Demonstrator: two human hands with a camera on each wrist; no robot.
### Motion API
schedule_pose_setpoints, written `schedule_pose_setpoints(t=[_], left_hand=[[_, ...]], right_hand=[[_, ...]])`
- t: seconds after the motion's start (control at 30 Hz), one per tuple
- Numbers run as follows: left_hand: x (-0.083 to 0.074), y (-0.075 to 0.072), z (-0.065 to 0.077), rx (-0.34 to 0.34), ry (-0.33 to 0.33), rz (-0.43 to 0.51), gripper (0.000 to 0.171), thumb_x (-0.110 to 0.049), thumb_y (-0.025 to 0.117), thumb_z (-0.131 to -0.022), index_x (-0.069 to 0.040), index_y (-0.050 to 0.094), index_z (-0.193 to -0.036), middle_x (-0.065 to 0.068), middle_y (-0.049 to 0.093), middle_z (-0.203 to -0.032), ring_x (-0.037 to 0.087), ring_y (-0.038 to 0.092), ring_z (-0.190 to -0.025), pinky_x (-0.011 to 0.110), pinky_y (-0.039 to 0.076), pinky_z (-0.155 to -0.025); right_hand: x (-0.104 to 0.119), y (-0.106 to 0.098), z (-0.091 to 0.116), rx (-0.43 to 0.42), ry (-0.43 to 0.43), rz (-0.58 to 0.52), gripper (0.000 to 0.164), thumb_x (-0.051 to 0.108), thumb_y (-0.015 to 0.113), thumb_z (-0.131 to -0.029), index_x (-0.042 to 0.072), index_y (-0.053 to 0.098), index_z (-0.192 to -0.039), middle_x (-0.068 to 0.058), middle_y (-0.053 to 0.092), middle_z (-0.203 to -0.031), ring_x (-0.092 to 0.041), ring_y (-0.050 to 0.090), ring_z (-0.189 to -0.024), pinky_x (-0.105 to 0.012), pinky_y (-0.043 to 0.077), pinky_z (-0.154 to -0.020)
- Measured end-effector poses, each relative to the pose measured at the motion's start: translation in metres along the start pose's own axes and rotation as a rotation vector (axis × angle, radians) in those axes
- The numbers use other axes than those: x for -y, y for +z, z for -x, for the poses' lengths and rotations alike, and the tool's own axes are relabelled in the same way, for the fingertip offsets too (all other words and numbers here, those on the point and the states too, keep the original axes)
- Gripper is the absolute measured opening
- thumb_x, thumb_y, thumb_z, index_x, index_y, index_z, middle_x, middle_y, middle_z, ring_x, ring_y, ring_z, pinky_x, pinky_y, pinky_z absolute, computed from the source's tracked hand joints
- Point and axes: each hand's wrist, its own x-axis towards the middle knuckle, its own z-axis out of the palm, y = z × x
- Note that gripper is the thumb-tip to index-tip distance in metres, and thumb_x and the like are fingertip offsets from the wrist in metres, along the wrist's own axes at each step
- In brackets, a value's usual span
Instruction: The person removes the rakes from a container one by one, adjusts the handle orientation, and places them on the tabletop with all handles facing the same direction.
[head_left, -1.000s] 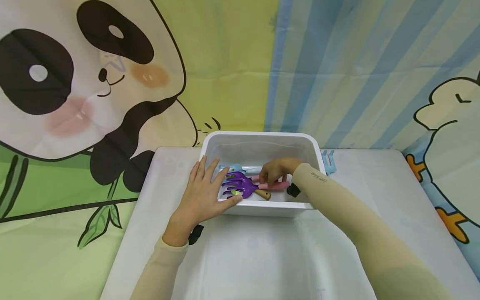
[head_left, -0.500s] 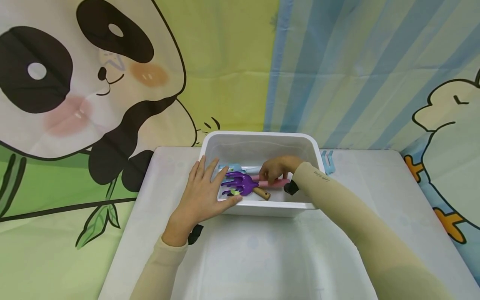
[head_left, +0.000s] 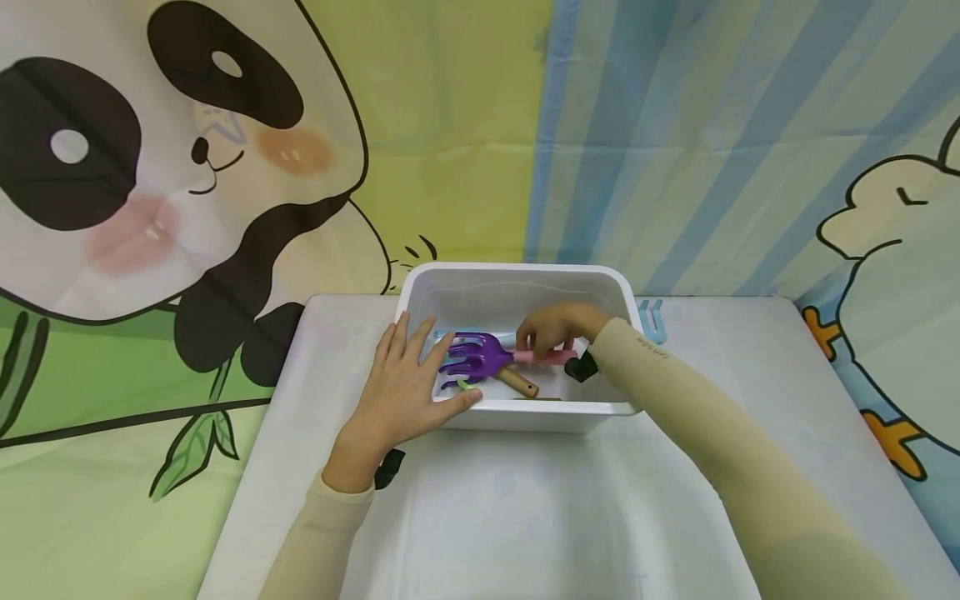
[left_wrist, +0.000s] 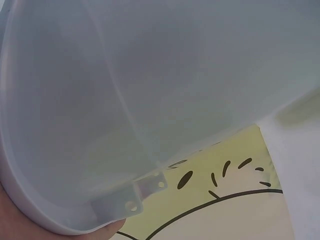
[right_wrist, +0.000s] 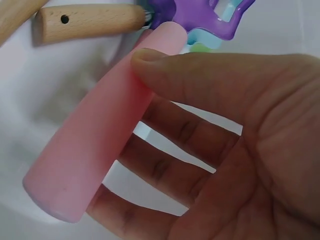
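The right hand (head_left: 553, 330) reaches into the white bin (head_left: 517, 412) and pinches the pink handle (right_wrist: 95, 130) of the purple toy rake (head_left: 474, 358) between thumb and fingers; the rake's head lies to the left of this hand, over other toys. Just below the fingers a wooden handle (head_left: 519, 383) lies in the bin, and a blue toy (head_left: 459, 335) shows beyond the rake's prongs. The left hand (head_left: 401, 392) rests flat on the bin's near-left corner, fingers straight, thumb along the rim. To do this well, the pinch probably wants to sit further round the handle, since the prongs may catch the toys beneath. The flat hand looks well placed to steady the bin.
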Motion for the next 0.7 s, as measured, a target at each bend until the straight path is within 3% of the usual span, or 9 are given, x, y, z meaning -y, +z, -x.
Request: schedule_pose_setpoints(t=[0.2,0.47,0.7], left_hand=[[0.000,0.001,0.000,0.005,-0.004,-0.004,0.098,-0.084,0.037,-0.086,-0.011,0.048,-0.149,0.019,0.030,-0.159,0.047,0.007,-0.148,0.057,0.004,-0.118],[0.000,0.002,0.000,0.008,-0.007,-0.003,0.099,-0.085,0.037,-0.085,-0.010,0.047,-0.150,0.019,0.030,-0.159,0.047,0.006,-0.148,0.056,0.003,-0.118],[0.001,0.002,0.000,0.005,-0.005,-0.010,0.100,-0.085,0.036,-0.085,-0.010,0.048,-0.150,0.020,0.031,-0.159,0.048,0.006,-0.148,0.056,0.001,-0.118]], right_hand=[[0.002,-0.002,0.009,0.007,-0.011,-0.044,0.028,0.006,0.061,-0.093,0.011,0.065,-0.121,-0.010,0.057,-0.122,-0.022,0.060,-0.092,-0.044,0.057,-0.078],[0.001,-0.006,0.016,0.041,-0.028,-0.119,0.027,0.008,0.061,-0.094,0.006,0.062,-0.120,-0.009,0.058,-0.111,-0.022,0.058,-0.088,-0.042,0.057,-0.075],[0.003,-0.010,0.026,0.053,-0.041,-0.152,0.028,0.009,0.061,-0.094,0.006,0.060,-0.122,-0.011,0.057,-0.117,-0.023,0.060,-0.092,-0.045,0.057,-0.077]])
